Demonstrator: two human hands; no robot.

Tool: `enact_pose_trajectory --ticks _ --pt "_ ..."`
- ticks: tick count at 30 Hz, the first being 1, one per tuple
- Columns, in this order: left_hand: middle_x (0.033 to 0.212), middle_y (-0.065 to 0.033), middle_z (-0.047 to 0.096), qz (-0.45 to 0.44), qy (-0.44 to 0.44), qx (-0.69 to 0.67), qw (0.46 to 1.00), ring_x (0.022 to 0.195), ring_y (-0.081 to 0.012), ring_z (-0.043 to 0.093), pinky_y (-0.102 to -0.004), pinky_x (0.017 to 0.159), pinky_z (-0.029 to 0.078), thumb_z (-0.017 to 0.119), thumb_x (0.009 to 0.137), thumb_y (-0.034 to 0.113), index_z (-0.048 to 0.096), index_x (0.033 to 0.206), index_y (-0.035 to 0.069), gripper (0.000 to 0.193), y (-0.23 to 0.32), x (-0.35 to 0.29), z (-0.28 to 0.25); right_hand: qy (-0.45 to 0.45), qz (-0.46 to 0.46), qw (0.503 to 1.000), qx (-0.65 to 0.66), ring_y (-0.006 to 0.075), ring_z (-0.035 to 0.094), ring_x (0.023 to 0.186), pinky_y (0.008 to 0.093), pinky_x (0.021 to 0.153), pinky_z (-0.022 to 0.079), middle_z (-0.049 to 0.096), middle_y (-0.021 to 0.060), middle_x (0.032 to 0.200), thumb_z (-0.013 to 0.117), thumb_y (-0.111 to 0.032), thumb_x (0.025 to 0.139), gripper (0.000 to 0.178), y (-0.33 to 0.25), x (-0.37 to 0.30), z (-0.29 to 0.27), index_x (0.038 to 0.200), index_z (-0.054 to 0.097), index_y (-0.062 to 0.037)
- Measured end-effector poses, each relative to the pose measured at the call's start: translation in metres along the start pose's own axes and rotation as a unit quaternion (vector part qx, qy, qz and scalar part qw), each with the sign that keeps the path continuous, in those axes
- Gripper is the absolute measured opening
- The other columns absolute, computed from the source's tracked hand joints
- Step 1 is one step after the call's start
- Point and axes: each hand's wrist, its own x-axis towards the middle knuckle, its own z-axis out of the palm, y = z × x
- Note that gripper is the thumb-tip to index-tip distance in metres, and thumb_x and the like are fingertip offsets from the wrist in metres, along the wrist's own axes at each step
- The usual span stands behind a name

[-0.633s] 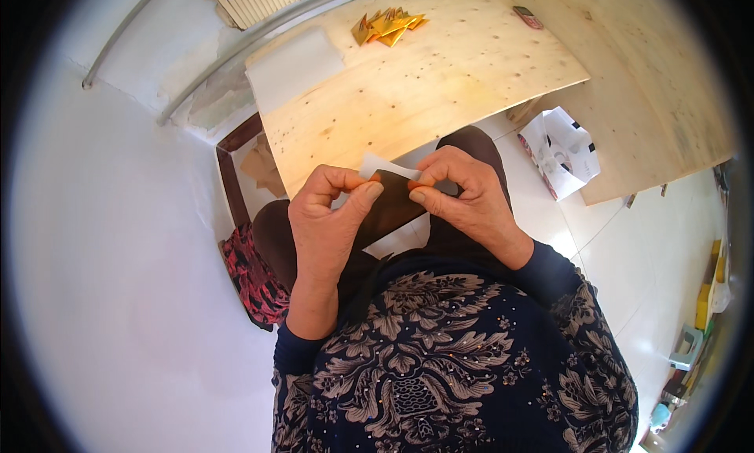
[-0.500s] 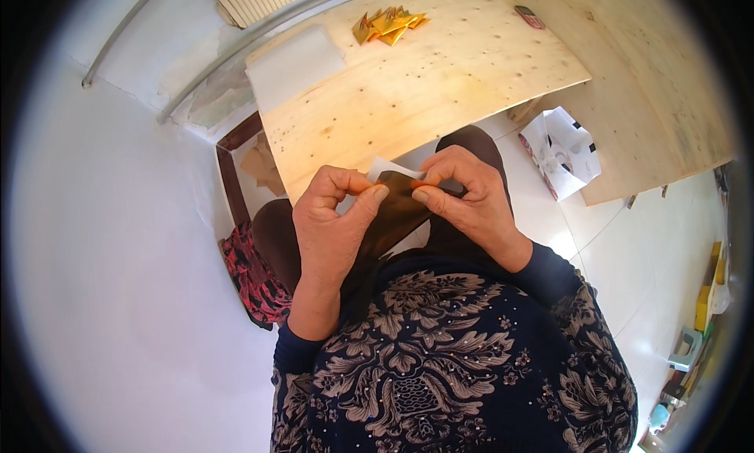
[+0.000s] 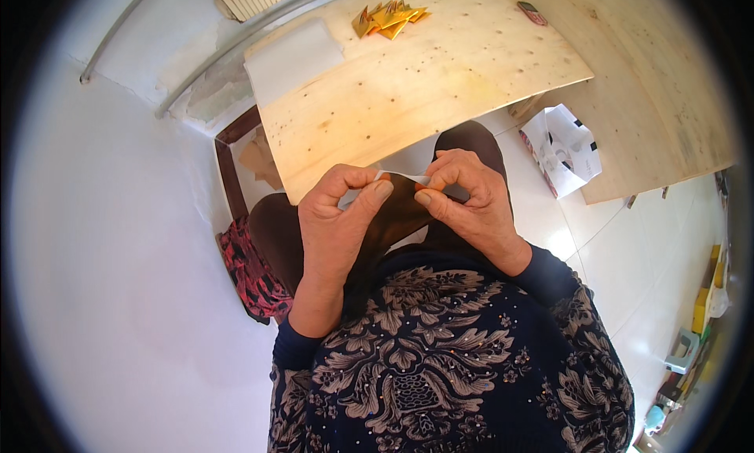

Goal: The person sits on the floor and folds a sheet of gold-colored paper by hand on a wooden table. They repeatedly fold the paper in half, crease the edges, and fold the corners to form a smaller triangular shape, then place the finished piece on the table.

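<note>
Light: bright daylight, strongest on the white floor (image 3: 118, 296), which washes out.
Glare: a shiny patch on the tiles (image 3: 561, 241).
Shadows: soft, under the wooden board (image 3: 424, 84).
Distortion: the board's edges curve; a black ring frames the rim.
Focus: sharp at centre, softer toward the edges.

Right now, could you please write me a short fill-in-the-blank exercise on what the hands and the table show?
1. Both hands, left hand and right hand, pinch a small ____ paper between them.
2. The folded gold pieces lie on the ____ board.
3. The white sheet lies to the ____ of the gold pieces.

Missing words: white; wooden; left
</note>
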Motion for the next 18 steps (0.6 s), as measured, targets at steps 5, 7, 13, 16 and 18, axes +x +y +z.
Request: enact_pose_trajectory --ticks 5,7,13,16,18 --pt "0.083 -0.0019 0.068 0.024 0.015 0.055 0.998 0.081 -0.0090 0.059 -0.0229 0.076 0.046 0.074 0.085 0.007 0.071 0.090 0.000 0.009 -0.0020 -0.0015 -0.0008 0.000 0.005 1.000 -0.001 0.0180 0.061 0.076 0.0311 0.082 0.041 0.064 0.0011 0.076 0.079 -0.007 0.077 0.019 -0.0003 -0.0011 0.0011 0.075 0.061 -0.0090" --pt "0.083 -0.0026 0.068 0.031 0.019 0.063 0.997 0.081 -0.0096 0.059 -0.0237 0.076 0.046 0.074 0.085 0.007 0.072 0.090 0.001 0.009 -0.0024 -0.0015 -0.0010 -0.001 0.003 1.000 0.001 0.0180 0.061 0.076 0.0311 0.082 0.041 0.064 0.0010 0.076 0.079 -0.008 0.076 0.019 0.0001 -0.0014 0.0017 0.075 0.061 -0.0090" --pt "0.083 -0.0030 0.068 0.034 0.022 0.073 0.997 0.081 -0.0107 0.059 -0.0251 0.077 0.045 0.073 0.085 0.008 0.072 0.089 0.001 0.008 -0.0033 -0.0035 -0.0026 -0.009 -0.011 1.000 0.001 0.0177 0.060 0.076 0.0311 0.081 0.040 0.064 0.0008 0.076 0.080 -0.009 0.077 0.019 0.0022 -0.0018 0.0026 0.076 0.061 -0.0091" --pt "0.083 -0.0026 0.067 0.026 0.023 0.077 0.996 0.080 -0.0105 0.059 -0.0249 0.077 0.045 0.073 0.085 0.008 0.072 0.089 0.001 0.008 -0.0033 -0.0042 -0.0033 -0.014 -0.007 1.000 0.003 0.0174 0.060 0.075 0.0309 0.081 0.040 0.064 0.0008 0.076 0.080 -0.009 0.077 0.019 0.0016 -0.0021 0.0032 0.076 0.061 -0.0092" --pt "0.082 -0.0024 0.067 0.022 0.022 0.071 0.997 0.081 -0.0103 0.058 -0.0247 0.077 0.045 0.073 0.085 0.008 0.072 0.089 0.001 0.008 -0.0032 -0.0045 -0.0035 -0.014 -0.002 1.000 0.009 0.0171 0.060 0.075 0.0306 0.081 0.040 0.064 0.0008 0.076 0.080 -0.010 0.078 0.019 0.0005 -0.0027 0.0036 0.076 0.061 -0.0092"
